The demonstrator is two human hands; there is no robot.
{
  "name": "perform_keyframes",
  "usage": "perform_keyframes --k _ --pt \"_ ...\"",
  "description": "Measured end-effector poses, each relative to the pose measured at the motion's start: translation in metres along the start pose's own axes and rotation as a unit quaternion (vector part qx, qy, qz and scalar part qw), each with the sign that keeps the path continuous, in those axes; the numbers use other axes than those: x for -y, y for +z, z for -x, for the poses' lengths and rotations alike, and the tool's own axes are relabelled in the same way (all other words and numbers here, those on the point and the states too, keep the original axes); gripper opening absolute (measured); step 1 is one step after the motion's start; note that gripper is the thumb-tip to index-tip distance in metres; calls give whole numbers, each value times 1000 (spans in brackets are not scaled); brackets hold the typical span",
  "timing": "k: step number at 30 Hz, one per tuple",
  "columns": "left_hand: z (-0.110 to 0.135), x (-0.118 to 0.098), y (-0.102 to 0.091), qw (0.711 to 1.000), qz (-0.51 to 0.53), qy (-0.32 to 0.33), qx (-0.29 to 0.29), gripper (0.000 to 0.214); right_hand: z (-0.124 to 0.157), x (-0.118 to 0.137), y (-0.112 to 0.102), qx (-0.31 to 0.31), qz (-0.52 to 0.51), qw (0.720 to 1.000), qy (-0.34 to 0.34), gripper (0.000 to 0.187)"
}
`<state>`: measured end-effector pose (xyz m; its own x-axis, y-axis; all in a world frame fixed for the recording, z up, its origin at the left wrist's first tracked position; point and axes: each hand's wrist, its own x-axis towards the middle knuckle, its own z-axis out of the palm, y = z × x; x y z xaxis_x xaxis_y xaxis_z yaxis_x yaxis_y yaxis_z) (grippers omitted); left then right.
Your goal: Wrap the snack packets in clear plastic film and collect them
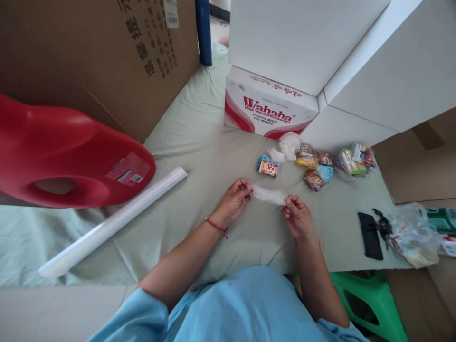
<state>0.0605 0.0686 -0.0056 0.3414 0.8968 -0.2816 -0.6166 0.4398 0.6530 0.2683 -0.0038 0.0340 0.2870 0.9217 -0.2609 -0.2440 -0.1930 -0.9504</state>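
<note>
My left hand (235, 198) and my right hand (297, 216) each pinch one end of a small crumpled clear plastic bag (268, 194), stretched between them just above the pale green cloth (192, 142). A red string bracelet circles my left wrist. Beyond the hands lie a small blue snack packet (268, 166), a crumpled white plastic piece (288, 145) and a cluster of several wrapped snacks (317, 167). A long white roll (114, 221) lies diagonally to the left.
A red plastic stool (67, 152) lies tipped at left before a big brown carton (99, 57). A Wahaha box (269, 108) and white boxes (320, 42) stand behind. A black phone (370, 235), keys (383, 224) and a filled plastic bag (415, 235) lie right; a green stool (370, 297) is below.
</note>
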Motion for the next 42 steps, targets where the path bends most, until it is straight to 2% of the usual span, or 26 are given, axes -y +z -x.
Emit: perform_keyframes --k 2,4,6,8,10,12,16,20,23,26,28,30,33,37,39,42 --pt "0 -1 -1 1000 22 -11 7 49 3 -4 -5 3 15 1000 17 40" --pt "0 -1 0 1000 24 -9 2 51 9 -5 -10 2 92 996 13 38" --pt "-1 0 0 1000 11 2 -5 52 16 -2 -13 -31 212 976 -49 35" --pt "-1 1 2 1000 -7 9 -5 51 22 4 -13 -56 303 941 -141 32" --pt "1 2 4 1000 -18 10 5 51 23 8 -9 -34 336 919 -203 35" --pt "4 2 6 999 -25 3 25 51 19 10 -2 14 340 916 -213 39" --pt "11 -1 5 991 -76 -39 101 50 4 10 6 43 294 940 -170 31" --pt "8 -11 -4 976 -159 -47 144 45 1 22 -3 48 220 970 -87 31" --pt "3 -18 -10 968 -214 -17 131 35 4 28 -12 78 191 978 8 37" --pt "1 -24 -12 968 -233 21 90 31 6 23 -15 71 144 985 59 42" --pt "2 -27 -11 965 -246 74 47 29 8 16 -13 51 127 989 59 43" --pt "5 -30 -7 950 -279 134 24 26 10 11 -8 34 132 990 42 43" --pt "14 -29 -1 919 -349 171 63 39 16 10 0 54 155 986 24 42" --pt "20 -16 3 889 -415 155 117 77 25 18 9 147 188 971 32 43" --pt "19 -10 2 889 -417 135 133 70 27 20 10 183 192 963 44 44" --pt "14 -8 -3 902 -388 132 136 37 27 16 7 184 177 965 56 45"
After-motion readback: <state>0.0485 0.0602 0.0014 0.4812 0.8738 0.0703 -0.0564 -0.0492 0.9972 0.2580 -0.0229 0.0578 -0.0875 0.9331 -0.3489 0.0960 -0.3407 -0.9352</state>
